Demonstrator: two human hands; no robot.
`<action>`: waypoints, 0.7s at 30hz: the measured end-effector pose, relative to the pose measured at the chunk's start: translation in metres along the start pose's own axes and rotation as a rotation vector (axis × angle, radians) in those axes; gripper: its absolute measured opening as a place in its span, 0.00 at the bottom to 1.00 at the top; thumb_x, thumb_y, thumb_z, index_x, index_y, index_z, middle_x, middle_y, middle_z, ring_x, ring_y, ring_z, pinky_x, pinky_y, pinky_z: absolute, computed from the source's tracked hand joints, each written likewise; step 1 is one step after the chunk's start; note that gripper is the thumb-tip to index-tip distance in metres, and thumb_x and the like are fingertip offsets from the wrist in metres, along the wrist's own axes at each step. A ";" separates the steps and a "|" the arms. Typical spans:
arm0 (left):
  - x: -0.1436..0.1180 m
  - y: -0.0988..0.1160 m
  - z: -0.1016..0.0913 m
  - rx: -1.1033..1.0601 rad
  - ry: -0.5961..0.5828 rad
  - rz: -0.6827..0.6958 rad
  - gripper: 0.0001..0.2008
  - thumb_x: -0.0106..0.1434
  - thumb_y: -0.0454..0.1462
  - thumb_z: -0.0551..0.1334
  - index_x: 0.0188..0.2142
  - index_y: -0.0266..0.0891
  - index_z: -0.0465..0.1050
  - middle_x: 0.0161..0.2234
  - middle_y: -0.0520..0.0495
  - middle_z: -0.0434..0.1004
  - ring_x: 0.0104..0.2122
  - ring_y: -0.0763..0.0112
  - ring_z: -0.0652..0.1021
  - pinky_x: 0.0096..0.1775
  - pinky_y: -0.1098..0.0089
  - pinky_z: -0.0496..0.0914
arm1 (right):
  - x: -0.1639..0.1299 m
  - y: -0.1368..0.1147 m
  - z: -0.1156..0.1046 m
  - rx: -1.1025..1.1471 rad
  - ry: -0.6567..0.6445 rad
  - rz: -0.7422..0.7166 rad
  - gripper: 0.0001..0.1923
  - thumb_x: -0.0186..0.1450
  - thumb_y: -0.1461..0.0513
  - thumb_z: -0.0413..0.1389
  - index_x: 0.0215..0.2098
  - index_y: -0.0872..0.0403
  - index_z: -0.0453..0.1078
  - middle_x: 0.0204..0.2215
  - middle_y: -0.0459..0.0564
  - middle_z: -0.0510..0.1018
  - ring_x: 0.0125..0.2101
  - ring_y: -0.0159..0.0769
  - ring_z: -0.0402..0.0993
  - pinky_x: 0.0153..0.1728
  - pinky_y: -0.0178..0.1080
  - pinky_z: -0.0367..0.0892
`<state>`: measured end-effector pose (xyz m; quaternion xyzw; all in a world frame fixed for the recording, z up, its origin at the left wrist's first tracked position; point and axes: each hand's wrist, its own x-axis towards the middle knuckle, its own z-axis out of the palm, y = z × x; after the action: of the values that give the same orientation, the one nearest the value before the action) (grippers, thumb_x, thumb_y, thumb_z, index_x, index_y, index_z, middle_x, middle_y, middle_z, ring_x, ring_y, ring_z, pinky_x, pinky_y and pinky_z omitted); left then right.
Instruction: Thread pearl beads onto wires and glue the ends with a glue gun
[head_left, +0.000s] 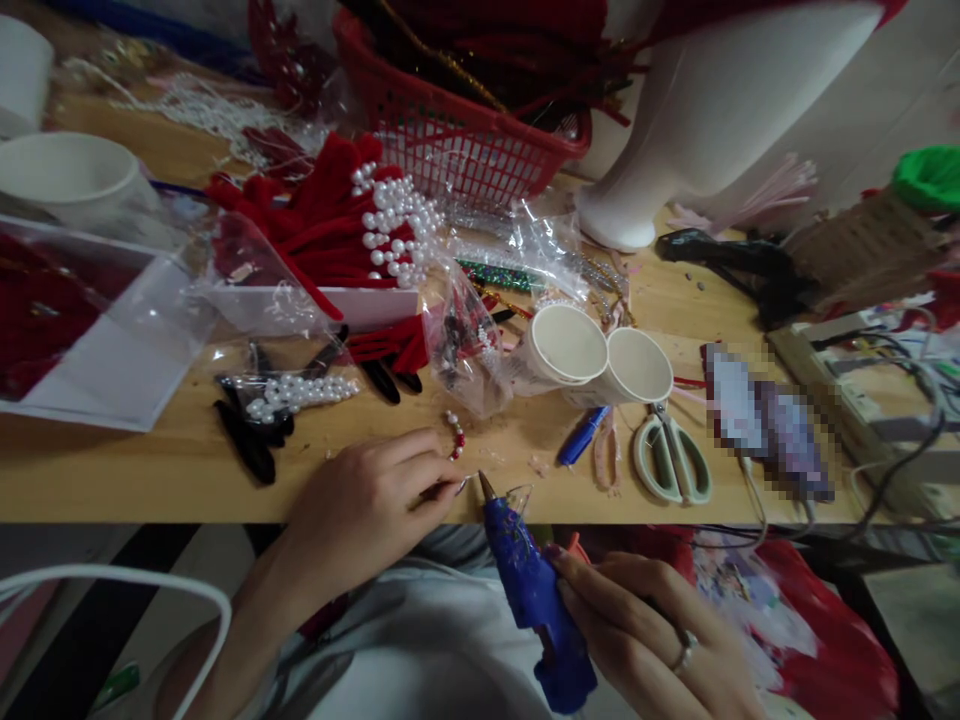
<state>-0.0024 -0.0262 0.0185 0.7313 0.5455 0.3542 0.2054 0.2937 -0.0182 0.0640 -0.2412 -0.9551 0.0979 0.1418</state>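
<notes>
- Head view: the right hand [645,625] is closed around the handle of a blue glue gun [534,590], below the table edge.
- The gun is tilted, and its metal tip points up and to the left, just at the front edge of the table [180,470].
- The left hand [367,505] rests on the table edge with the fingers curled together; the fingertips pinch a small thin piece [450,489], too small to tell what it is.
- This piece is just beside the gun tip; I cannot tell if they touch.
- A short string of white and red beads [455,433] lies on the table just behind the left hand.
- Two paper cups [600,358] lie on their sides, touching each other, further back in the middle.
- Scissors [673,458] lie in front of the right cup, and a blue pen [583,436] lies just to their left.
- A red basket [457,135] stands at the back, with red pieces carrying pearls [394,225] in front of it.
- Black clips with pearls [277,405] lie in a clear bag on the left.
</notes>
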 end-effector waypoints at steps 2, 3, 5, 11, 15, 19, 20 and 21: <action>0.000 0.000 0.000 -0.004 0.003 0.002 0.07 0.65 0.26 0.67 0.35 0.36 0.82 0.33 0.48 0.83 0.31 0.66 0.83 0.33 0.70 0.74 | 0.005 -0.001 0.003 -0.035 0.013 -0.045 0.09 0.74 0.69 0.59 0.49 0.53 0.79 0.48 0.53 0.87 0.39 0.40 0.84 0.40 0.40 0.83; 0.001 0.000 0.000 -0.005 0.001 0.003 0.07 0.65 0.26 0.67 0.36 0.36 0.82 0.33 0.48 0.83 0.32 0.66 0.83 0.33 0.70 0.74 | 0.008 0.000 0.004 -0.056 0.025 -0.068 0.10 0.75 0.71 0.57 0.48 0.56 0.79 0.46 0.54 0.87 0.38 0.40 0.83 0.38 0.40 0.83; 0.001 0.000 0.000 -0.006 -0.003 -0.007 0.06 0.66 0.26 0.67 0.35 0.36 0.82 0.33 0.48 0.83 0.31 0.66 0.83 0.32 0.69 0.74 | 0.013 0.001 0.005 -0.079 0.051 -0.096 0.13 0.75 0.74 0.52 0.44 0.59 0.78 0.42 0.56 0.88 0.35 0.39 0.82 0.35 0.39 0.81; 0.002 0.001 0.001 0.001 -0.004 -0.008 0.06 0.66 0.27 0.66 0.33 0.36 0.81 0.32 0.49 0.82 0.30 0.67 0.82 0.30 0.70 0.72 | 0.022 0.004 0.001 -0.105 0.121 -0.119 0.16 0.76 0.75 0.49 0.39 0.60 0.77 0.36 0.53 0.87 0.31 0.35 0.80 0.31 0.36 0.77; 0.001 0.000 0.001 0.010 0.011 0.003 0.07 0.65 0.26 0.66 0.33 0.36 0.81 0.31 0.49 0.82 0.29 0.67 0.82 0.30 0.70 0.72 | 0.018 0.005 0.001 -0.120 0.134 -0.125 0.16 0.76 0.75 0.49 0.38 0.60 0.77 0.34 0.53 0.87 0.31 0.35 0.80 0.30 0.36 0.76; 0.000 -0.001 0.001 -0.008 0.007 0.010 0.07 0.64 0.26 0.67 0.33 0.36 0.81 0.31 0.50 0.81 0.29 0.68 0.82 0.30 0.70 0.72 | 0.005 0.003 0.007 -0.127 0.067 -0.085 0.11 0.77 0.70 0.54 0.46 0.55 0.79 0.41 0.52 0.88 0.35 0.36 0.82 0.34 0.37 0.79; 0.001 -0.001 0.001 -0.013 0.003 0.007 0.07 0.64 0.26 0.67 0.33 0.36 0.81 0.31 0.49 0.82 0.30 0.67 0.82 0.30 0.70 0.72 | 0.003 0.002 0.008 -0.126 0.062 -0.084 0.09 0.76 0.68 0.57 0.47 0.53 0.80 0.42 0.52 0.88 0.36 0.37 0.82 0.35 0.38 0.80; 0.001 0.000 0.001 -0.016 0.002 0.006 0.06 0.64 0.26 0.67 0.34 0.36 0.82 0.32 0.49 0.82 0.30 0.67 0.82 0.30 0.70 0.72 | 0.002 0.001 0.009 -0.125 0.060 -0.086 0.07 0.74 0.67 0.60 0.47 0.53 0.80 0.43 0.52 0.88 0.36 0.38 0.82 0.36 0.39 0.80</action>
<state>-0.0017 -0.0252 0.0175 0.7310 0.5405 0.3599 0.2098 0.2892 -0.0172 0.0557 -0.2112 -0.9641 0.0245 0.1589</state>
